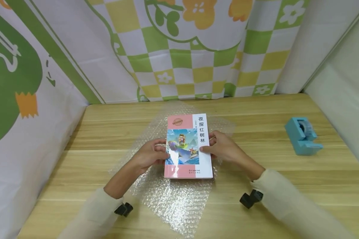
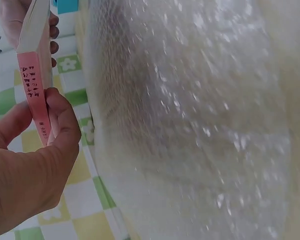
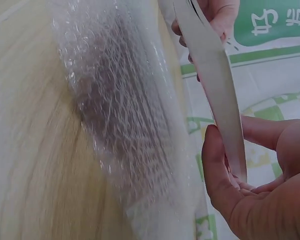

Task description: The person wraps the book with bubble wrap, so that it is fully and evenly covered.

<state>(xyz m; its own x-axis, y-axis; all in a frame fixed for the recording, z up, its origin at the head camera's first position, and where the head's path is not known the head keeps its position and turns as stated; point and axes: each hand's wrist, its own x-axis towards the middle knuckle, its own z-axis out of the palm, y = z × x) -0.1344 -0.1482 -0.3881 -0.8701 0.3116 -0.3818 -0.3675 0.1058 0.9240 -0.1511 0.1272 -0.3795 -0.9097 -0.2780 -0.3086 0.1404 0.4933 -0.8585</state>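
A paperback book (image 1: 182,146) with a pink and white cover and a blue picture faces up between both hands. My left hand (image 1: 149,154) pinches its left edge, thumb on the cover and fingers beneath. On the opposite edge, my right hand (image 1: 224,146) grips it the same way. In the left wrist view the pink spine of the book (image 2: 36,95) shows between thumb and fingers. The right wrist view has the book's page edges (image 3: 217,85) raised above the bubble wrap (image 3: 125,100). That clear sheet lies spread on the table under the book.
A blue tape dispenser (image 1: 303,137) with a roll of clear tape stands on the right of the wooden table (image 1: 107,132). A green, yellow and white checkered curtain (image 1: 191,63) hangs behind the table's back edge. White cloth walls flank both sides.
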